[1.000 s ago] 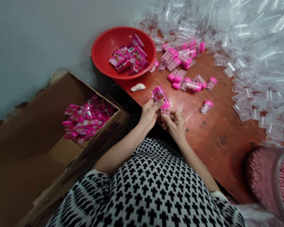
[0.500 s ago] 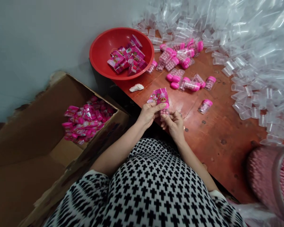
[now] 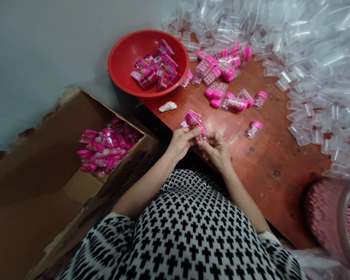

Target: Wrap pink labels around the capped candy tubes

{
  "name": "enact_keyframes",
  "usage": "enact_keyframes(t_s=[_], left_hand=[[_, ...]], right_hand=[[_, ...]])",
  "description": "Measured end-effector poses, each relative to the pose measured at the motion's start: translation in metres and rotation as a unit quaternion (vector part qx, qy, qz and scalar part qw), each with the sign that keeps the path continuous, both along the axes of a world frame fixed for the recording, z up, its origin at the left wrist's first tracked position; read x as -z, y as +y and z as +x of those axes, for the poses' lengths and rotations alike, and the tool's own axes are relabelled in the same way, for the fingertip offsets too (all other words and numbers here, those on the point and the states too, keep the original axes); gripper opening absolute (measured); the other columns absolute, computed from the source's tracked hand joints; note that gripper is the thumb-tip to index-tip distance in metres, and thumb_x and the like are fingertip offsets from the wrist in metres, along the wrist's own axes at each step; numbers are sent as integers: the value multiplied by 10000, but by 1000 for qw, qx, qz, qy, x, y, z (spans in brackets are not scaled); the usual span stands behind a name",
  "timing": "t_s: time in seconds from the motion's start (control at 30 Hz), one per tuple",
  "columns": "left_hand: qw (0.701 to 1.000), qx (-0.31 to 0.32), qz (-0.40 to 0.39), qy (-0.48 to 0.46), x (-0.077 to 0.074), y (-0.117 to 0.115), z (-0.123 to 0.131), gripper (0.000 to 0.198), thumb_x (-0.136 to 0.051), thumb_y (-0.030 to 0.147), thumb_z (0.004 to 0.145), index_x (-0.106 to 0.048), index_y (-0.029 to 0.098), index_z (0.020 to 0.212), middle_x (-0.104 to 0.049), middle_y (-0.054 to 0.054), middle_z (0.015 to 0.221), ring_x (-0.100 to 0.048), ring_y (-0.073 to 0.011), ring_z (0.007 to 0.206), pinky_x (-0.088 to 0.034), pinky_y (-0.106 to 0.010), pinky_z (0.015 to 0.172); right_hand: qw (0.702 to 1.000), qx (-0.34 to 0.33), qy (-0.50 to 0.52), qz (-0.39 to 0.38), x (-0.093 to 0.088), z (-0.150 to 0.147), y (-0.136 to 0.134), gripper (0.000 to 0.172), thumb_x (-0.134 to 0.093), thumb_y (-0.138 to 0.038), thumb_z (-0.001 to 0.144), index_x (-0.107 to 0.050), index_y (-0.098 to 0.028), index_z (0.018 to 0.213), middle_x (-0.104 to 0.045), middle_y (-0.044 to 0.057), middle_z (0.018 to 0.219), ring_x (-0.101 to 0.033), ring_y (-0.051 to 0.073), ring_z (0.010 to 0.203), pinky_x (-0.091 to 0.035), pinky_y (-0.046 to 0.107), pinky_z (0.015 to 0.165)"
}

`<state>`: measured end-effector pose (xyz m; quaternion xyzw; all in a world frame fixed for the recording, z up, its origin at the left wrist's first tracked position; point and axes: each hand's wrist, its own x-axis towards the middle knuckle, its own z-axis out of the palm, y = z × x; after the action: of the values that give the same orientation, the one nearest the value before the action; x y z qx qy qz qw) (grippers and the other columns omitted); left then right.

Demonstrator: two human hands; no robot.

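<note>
At the table's near edge, my left hand (image 3: 181,143) is closed, its thumb pressed on pink printed label sleeves (image 3: 191,119) and the capped end of a small candy bottle (image 3: 202,137). The clear bottle shows pink balls inside. My right hand (image 3: 218,151) pinches the bottle's lower end between thumb and fingers. One sleeve lies against or over the pink cap; how far it covers the cap I cannot tell. Beyond my hands, several capped candy bottles (image 3: 237,103) lie on the table, and a single one (image 3: 253,129) lies off to the right.
A red bowl (image 3: 119,79) with printed sleeves stands at the table's far left corner. Left and below is an open cardboard box (image 3: 26,171) holding wrapped pink bottles (image 3: 105,149). Clear empty tubes (image 3: 303,101) heap up at right; a tub of pink balls (image 3: 323,214) stands near right.
The sleeve at the bottle's cap has tilted left and come down nearer the cap. Both hands stay at the table edge, with the right hand's fingers slightly shifted.
</note>
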<state>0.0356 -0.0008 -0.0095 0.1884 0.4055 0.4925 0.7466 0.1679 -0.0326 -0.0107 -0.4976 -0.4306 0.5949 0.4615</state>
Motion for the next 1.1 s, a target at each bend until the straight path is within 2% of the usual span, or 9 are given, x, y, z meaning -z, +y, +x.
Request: enact_keyframes(t_s=[0.23, 0.33, 0.47, 0.73, 0.83, 0.9, 0.97, 1.03, 1.1], left_hand=[[997, 57, 57, 12, -4, -7, -5, 307, -857, 334, 599, -672, 89, 602, -637, -51, 570, -571, -116, 493, -480, -250, 517], [1000, 7, 29, 8, -2, -10, -7, 303, -858, 317, 596, -676, 79, 638, -659, -59, 622, -607, -120, 550, -505, -246, 570], [997, -81, -4, -9, -3, -11, -10, 295, -869, 277, 572, -672, 83, 674, -675, -44, 667, -635, -114, 620, -535, -256, 677], [998, -58, -32, -9, -4, -25, 6, 306, -881, 255, 531, -668, 91, 676, -642, -14, 611, -557, -72, 523, -475, -201, 536], [997, -68, -26, -25, -10, -30, 5, 299, -876, 261, 550, -662, 98, 677, -640, -10, 612, -542, -66, 511, -465, -190, 512], [994, -110, -7, -19, -18, -31, -10, 263, -860, 245, 588, -663, 117, 707, -683, -26, 674, -612, -101, 581, -503, -207, 563], [978, -207, 25, 3, -27, -33, -35, 198, -798, 281, 699, -663, 153, 769, -729, -28, 781, -680, -130, 722, -545, -228, 689], [941, -333, 60, 35, -33, -33, -64, 253, -610, 431, 873, -654, 184, 851, -753, -13, 876, -698, -121, 837, -545, -241, 824], [907, -414, 68, 40, -31, -31, -85, 385, -442, 528, 941, -614, 186, 905, -760, 5, 900, -701, -115, 869, -540, -266, 870]], right_hand=[[994, 21, 102, -19, 9, -9, 3, 345, -785, -360, 703, -498, -218, 831, -664, -80, 579, -524, 68, 343, -390, 147, 295], [994, 21, 98, -31, 11, -12, 0, 377, -806, -374, 673, -527, -219, 874, -677, -73, 607, -572, 79, 389, -452, 159, 339], [995, 11, 100, -26, 11, -8, -7, 356, -784, -385, 706, -593, -214, 954, -734, -19, 759, -696, 119, 605, -602, 244, 575], [992, 97, 84, -18, 12, -17, -4, 329, -832, -367, 629, -597, -215, 803, -698, -48, 653, -671, 113, 526, -604, 250, 562], [992, 83, 90, -16, 7, -25, 3, 337, -831, -378, 618, -575, -209, 757, -681, -52, 593, -655, 114, 490, -582, 232, 506], [994, 50, 93, -16, 3, -29, 7, 348, -834, -367, 611, -567, -209, 767, -683, -54, 580, -648, 111, 479, -565, 216, 477], [995, 24, 91, -15, -2, -29, 9, 367, -838, -357, 603, -569, -212, 806, -692, -59, 598, -649, 111, 483, -553, 208, 462], [996, 17, 85, -13, -3, -25, 8, 368, -829, -363, 617, -573, -211, 833, -700, -55, 628, -650, 110, 486, -542, 203, 450], [997, 24, 72, -12, -2, -20, 7, 330, -805, -375, 659, -578, -203, 825, -700, -44, 642, -643, 102, 478, -530, 195, 442]])
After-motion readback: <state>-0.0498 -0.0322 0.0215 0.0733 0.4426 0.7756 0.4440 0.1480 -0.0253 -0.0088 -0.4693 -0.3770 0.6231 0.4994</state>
